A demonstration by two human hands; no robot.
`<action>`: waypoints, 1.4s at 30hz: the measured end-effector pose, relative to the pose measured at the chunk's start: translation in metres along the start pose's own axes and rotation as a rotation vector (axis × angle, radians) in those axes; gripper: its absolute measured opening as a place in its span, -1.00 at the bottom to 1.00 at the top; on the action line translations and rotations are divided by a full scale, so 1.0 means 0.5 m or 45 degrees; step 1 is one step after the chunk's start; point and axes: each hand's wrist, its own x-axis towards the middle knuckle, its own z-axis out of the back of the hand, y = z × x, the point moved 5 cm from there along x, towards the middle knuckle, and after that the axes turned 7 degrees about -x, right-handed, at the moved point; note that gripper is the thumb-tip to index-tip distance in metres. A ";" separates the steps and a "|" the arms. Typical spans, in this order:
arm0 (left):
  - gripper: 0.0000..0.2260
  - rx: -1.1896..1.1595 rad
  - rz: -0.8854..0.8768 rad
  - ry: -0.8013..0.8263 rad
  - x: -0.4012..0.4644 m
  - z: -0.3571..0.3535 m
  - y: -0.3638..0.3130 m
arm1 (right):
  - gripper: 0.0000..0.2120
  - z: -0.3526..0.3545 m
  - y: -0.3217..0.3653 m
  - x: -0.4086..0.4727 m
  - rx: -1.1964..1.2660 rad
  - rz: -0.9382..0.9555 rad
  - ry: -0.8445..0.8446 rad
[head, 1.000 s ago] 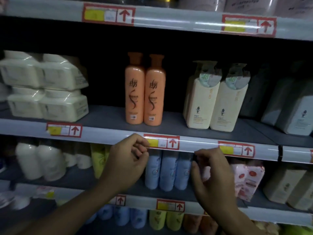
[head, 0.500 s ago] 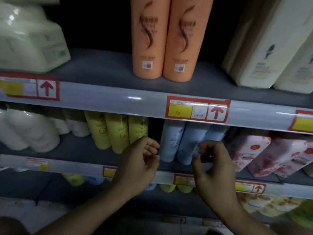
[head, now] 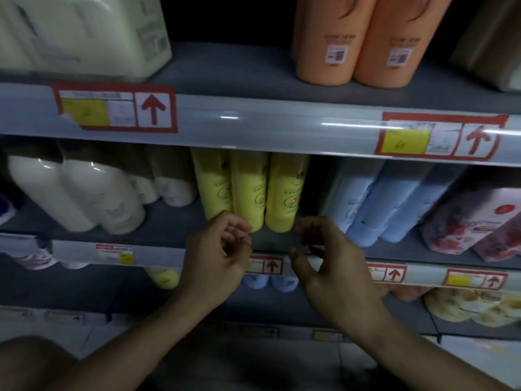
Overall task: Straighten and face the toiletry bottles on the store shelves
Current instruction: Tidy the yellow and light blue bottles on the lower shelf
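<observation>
Head view: left hand [head: 217, 255] and right hand [head: 332, 266], fingers loosely curled, each grip released, hover near yellow bottles [head: 251, 190] on the shelf [head: 180, 218].

View lowered and brought closer to the shelves

The left hand [head: 217, 249] and right hand [head: 324, 258], raised at the price rail a second ago, are now held lower, in front of the yellow bottles [head: 251, 190]; the orange bottles [head: 355, 43] are now cut off at the top edge.
</observation>
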 end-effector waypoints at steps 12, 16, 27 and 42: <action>-0.83 -0.018 0.047 -0.281 -0.050 0.265 0.092 | -0.86 -0.174 0.197 -0.052 0.070 0.039 0.131; -0.81 0.041 0.204 -0.389 -0.037 0.376 0.147 | -0.82 -0.251 0.252 -0.023 0.095 0.034 0.212; -0.26 0.102 0.323 -0.395 0.062 0.531 0.273 | -0.41 -0.412 0.343 0.116 0.097 0.023 0.240; -0.24 0.062 0.311 -0.448 0.072 0.507 0.307 | -0.28 -0.477 0.364 0.151 0.100 0.096 0.028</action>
